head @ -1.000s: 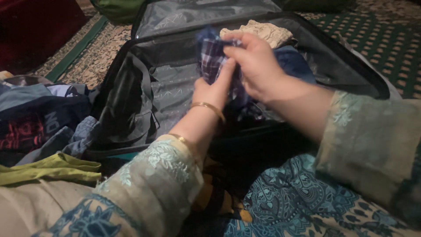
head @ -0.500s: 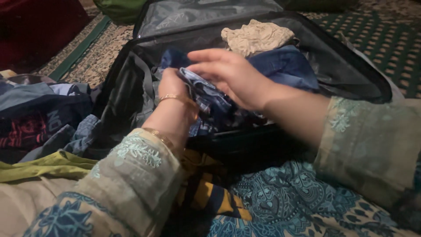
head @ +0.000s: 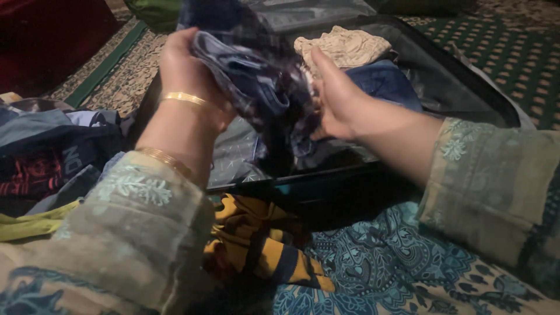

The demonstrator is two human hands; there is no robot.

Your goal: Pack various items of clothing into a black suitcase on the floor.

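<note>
My left hand (head: 186, 70) is raised over the open black suitcase (head: 466, 87) and grips a dark blue checked garment (head: 251, 76) that hangs bunched from it. My right hand (head: 335, 96) is against the right side of the same garment, palm toward the cloth with the fingers extended upward. Gold bangles circle my left wrist. Inside the suitcase, behind my hands, lie a folded beige cloth (head: 341, 46) and a blue folded garment (head: 385, 84). The lower part of the checked garment drops into the suitcase's grey-lined interior.
A yellow and dark striped cloth (head: 262, 245) lies in front of the suitcase on my lap. A heap of clothes (head: 52, 157) sits at the left, with a yellow-green piece (head: 29, 224) below it. Patterned green carpet (head: 513, 52) surrounds the case.
My left hand has lifted the checked garment up and to the left, out of the suitcase. My right hand has shifted from on top of the cloth to its right side.
</note>
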